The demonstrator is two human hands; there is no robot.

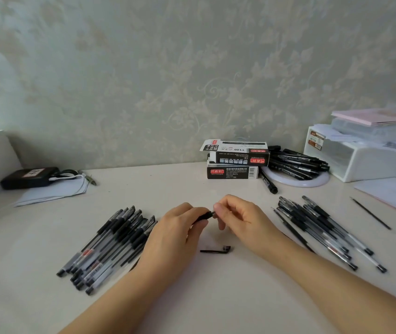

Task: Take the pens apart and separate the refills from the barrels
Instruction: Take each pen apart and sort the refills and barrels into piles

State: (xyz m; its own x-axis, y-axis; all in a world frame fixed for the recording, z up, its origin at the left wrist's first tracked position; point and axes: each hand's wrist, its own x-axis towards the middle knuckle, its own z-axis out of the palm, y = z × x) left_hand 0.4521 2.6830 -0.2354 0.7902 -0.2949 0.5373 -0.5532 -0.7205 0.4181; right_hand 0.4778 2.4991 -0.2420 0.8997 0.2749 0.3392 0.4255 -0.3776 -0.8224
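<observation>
- Left hand [180, 227] wraps a black pen [204, 216] mid-barrel, fingers curled round it; most of the pen is hidden inside that grip.
- Right hand [238, 219] pinches the exposed end of the same pen between thumb and fingertips, the other fingers loosely curled. Looks like a twist or pull on the tip section; which of the two I cannot tell.
- Both hands are held just above the counter [216, 297], roughly midway between the two piles.
- Left of the grip: a heap of whole pens [110, 247], caps toward the near edge.
- Right of the grip: a second heap of pens and parts [324, 230]. Beyond it, well apart, a single thin refill [370, 213].
- Below the grip: a loose cap [216, 250] lying on the counter.
- Behind the grip: two stacked pen boxes [235, 159].
- Risks, as I judge them: the small tip piece could slip from the pinch and roll off among the piles; the cause would be a sudden release as the joint lets go.
- A hard pull might bend the refill or smear ink.
- The right-hand heap already looks mixed; a dropped part could be lost there.
</observation>
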